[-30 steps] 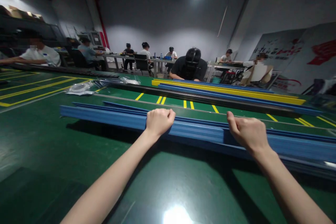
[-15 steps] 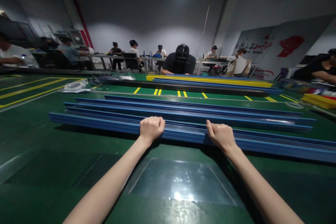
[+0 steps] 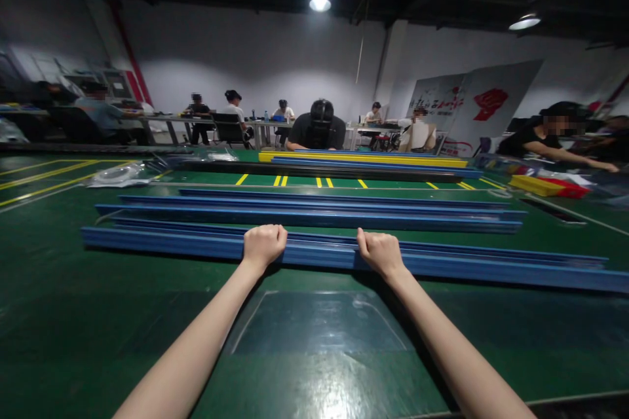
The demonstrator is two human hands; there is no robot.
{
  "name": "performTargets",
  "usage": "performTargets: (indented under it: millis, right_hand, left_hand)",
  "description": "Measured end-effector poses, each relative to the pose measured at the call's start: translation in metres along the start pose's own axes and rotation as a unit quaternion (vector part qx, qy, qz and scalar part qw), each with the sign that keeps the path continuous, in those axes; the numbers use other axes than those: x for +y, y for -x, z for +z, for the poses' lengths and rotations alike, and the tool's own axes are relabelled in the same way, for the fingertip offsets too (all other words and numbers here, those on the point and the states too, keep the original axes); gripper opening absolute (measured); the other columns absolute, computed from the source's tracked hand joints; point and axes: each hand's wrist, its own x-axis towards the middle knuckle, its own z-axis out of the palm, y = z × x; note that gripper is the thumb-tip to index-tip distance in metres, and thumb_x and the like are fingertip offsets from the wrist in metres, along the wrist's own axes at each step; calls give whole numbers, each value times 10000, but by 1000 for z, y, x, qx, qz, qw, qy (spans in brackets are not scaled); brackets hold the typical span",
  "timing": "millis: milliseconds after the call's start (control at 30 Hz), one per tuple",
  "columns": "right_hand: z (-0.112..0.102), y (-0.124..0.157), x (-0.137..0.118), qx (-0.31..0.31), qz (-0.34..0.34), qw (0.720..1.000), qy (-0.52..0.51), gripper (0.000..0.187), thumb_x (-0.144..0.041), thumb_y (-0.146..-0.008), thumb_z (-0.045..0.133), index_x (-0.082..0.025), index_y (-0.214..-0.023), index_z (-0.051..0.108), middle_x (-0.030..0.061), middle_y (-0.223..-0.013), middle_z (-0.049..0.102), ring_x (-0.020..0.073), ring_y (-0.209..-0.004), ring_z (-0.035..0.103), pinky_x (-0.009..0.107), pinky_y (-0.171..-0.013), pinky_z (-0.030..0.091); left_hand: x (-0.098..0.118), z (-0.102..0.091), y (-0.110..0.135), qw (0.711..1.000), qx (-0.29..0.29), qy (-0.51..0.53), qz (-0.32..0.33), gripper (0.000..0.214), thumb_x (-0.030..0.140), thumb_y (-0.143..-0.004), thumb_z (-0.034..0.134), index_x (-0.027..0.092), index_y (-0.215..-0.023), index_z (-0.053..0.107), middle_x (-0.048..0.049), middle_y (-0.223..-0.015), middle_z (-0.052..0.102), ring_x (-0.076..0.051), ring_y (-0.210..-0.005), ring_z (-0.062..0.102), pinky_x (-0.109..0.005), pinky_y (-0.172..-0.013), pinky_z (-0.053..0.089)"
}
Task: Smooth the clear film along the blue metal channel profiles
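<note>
A long blue channel-shaped rail [image 3: 319,256] lies crosswise near me, reaching past the right edge of the view. My left hand [image 3: 265,245] is closed over its near wall, left of the middle. Farther right along the same wall, my right hand [image 3: 382,252] is closed too, with its thumb along the top. The fingertips of both hands are hidden on the rail's far side. Just behind it lies another blue rail [image 3: 314,215], parallel, with more blue edges beyond.
A clear plastic sheet [image 3: 319,324] lies on the green table [image 3: 73,314] in front of me. Farther back are a black rail [image 3: 314,171] and a yellow rail [image 3: 363,158]. A bagged coil [image 3: 122,173] sits left, a yellow tray [image 3: 535,185] right. A co-worker [image 3: 317,127] leans over the far side.
The view has turned to the right and tilted up a little. Both hands keep their grip on the near blue rail, whose right part now lies more fully in view.
</note>
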Motion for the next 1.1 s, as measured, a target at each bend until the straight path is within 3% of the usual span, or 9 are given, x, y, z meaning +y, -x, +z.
performTargets:
  millis: [200,367,500,600,700,800,967,1100]
  right_hand:
    - [10,5,2,21,-18,999,-22,496,-281,-869,282,-156,-506,596,53,-529,630,94,-445,510,250,-470,148]
    - [2,7,12,18,-7,999,-29,461,-312,-873,295,-161,-549,586,40,-567,624,86,-478,498,243,-482,165]
    - [-4,8,29,41,85,995,-23,410,-312,-878,296,-163,-618,576,34,-603,613,88,-522,489,221,-490,181]
    - [-1,9,43,38,142,989,-3,355,-299,-877,311,-159,-677,568,41,-638,602,93,-553,474,218,-500,182]
    - [4,11,51,25,178,984,13,314,-304,-876,322,-162,-729,561,38,-635,581,97,-560,452,221,-504,175]
    - [6,12,52,37,175,984,9,298,-296,-881,311,-170,-748,547,30,-658,577,101,-582,452,224,-515,187]
    - [4,13,49,69,109,992,-5,308,-276,-880,295,-175,-693,517,26,-670,566,114,-634,467,232,-567,236]
    - [2,14,50,61,77,995,-10,321,-269,-885,278,-176,-694,517,31,-689,569,130,-689,478,236,-622,259]
  left_hand:
    - [1,3,5,999,-15,-18,42,412,261,-801,306,157,-533,601,-70,-587,639,-172,-557,566,-240,-464,270]
    - [10,-1,1,994,10,-14,105,347,240,-821,325,163,-573,555,-70,-596,591,-189,-696,534,-251,-528,333]
    - [45,-7,-6,983,5,21,183,239,269,-818,378,154,-733,570,-82,-768,594,-211,-838,491,-288,-677,381]
    - [86,-8,-5,969,-46,59,237,245,305,-832,378,162,-805,576,-78,-929,591,-208,-889,491,-308,-705,378]
    - [122,-3,-1,966,-81,98,223,332,372,-859,326,162,-933,573,-75,-1020,582,-208,-934,504,-334,-771,371]
    - [138,5,3,971,-133,97,174,409,421,-861,291,144,-910,588,-93,-912,614,-220,-875,542,-357,-768,375]
    - [138,9,3,971,-138,84,176,407,400,-846,308,123,-849,607,-111,-844,628,-236,-839,565,-364,-753,387]
    - [130,9,-1,972,-131,74,182,397,369,-839,311,124,-809,622,-107,-811,638,-235,-806,581,-354,-724,400]
